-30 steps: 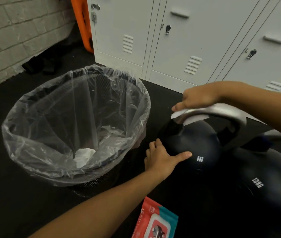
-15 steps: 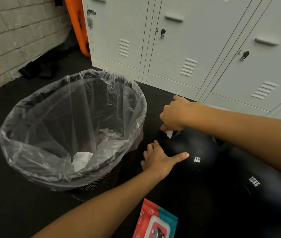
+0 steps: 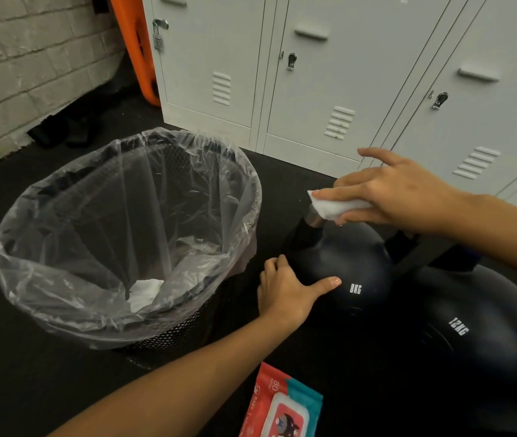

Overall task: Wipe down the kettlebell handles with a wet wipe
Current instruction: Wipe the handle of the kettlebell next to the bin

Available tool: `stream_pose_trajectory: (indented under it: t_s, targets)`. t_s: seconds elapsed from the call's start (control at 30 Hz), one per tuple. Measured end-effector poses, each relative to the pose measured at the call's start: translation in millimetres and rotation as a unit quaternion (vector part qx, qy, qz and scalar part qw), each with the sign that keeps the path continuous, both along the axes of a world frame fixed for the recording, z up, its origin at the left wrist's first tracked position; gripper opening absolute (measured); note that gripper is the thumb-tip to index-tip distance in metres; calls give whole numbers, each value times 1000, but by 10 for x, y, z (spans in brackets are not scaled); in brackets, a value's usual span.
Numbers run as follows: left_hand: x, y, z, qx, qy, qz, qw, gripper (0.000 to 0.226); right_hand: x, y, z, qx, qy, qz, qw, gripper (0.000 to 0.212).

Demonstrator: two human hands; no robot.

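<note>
Black floor by lockers: right hand pinching wet wipe on upright 8KG kettlebell, left hand flat against it.

The 8 kg kettlebell is a round, dark navy ball with a white "8KG" mark on its near face, standing upright on the black floor. Of its handle, only a short silver stub shows at the left end above a dark post. The wet wipe is white and bunched into a thick fold, pressed onto that handle end. Just right and nearer, touching or almost touching, sits the larger 12 kg kettlebell, equally dark, marked "12KG".
</note>
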State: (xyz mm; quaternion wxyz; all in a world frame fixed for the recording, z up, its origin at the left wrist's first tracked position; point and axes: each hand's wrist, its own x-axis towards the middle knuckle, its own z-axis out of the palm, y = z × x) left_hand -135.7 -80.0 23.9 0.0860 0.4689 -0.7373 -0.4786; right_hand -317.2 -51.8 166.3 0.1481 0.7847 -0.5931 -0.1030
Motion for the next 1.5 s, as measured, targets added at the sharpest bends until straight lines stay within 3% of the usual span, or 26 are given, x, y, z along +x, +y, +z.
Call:
stream_pose_trajectory:
  t_s: [0.1,0.27,0.43,0.57,0.67,0.73,0.87,1.17,1.33,1.5]
  targets:
    - [10,23,-5,-60,35,-2,998,113,-82,182,-72,-67,-106,-52,991,63]
    - [20,73,-5,-112,70,-29,991,110,-83,454,-143,-126,-278,-139,942,60]
    - [7,80,-13,-110,78,-26,990,108,-87,300,-168,-101,-135,-132,977,63]
    - [-6,82,-19,-114,78,-20,990,108,211,-8,-95,-33,-23,-77,996,56]
    - [-8,76,-18,-112,80,-22,990,108,516,-294,-124,52,66,-110,990,46]
    - [-5,71,-12,-112,75,-26,991,109,619,-464,-71,108,41,-199,973,45]
    - [0,50,-18,-102,74,-28,992,108,383,-548,108,199,-143,-338,909,55]
    - [21,80,-39,-100,87,-30,991,106,-302,193,169,164,-292,-389,858,38]
    - [13,70,-47,-105,84,-32,990,106,2,-138,194,177,-271,-379,867,50]
    - [8,67,-40,-110,74,-35,991,107,426,-458,56,173,-82,-289,938,51]
